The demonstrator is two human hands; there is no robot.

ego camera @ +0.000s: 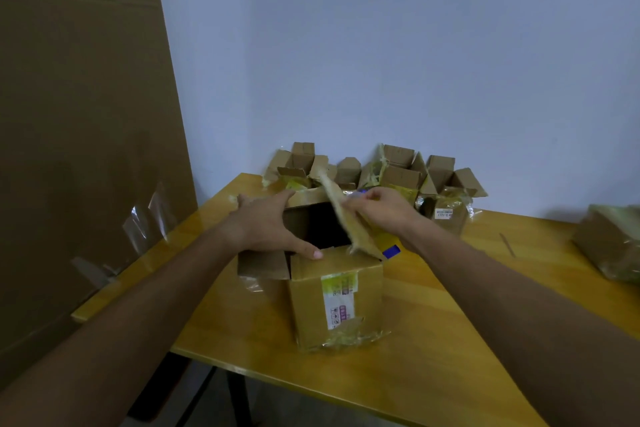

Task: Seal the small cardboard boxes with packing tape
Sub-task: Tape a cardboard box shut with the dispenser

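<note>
Two flaps are in play: your left hand [266, 225] lies flat over the box [336, 302] mid-table, your right hand [381, 208] pinches the blurred right flap [349, 218]. Fold it down; taping comes next.

Dim, soft (edges warped) — blurry.

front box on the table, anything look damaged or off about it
Yes. The front box has crumpled old tape peeling along its bottom edge, and its top is open. The right hand pinches a flap with a frayed, tape-covered edge.
</note>
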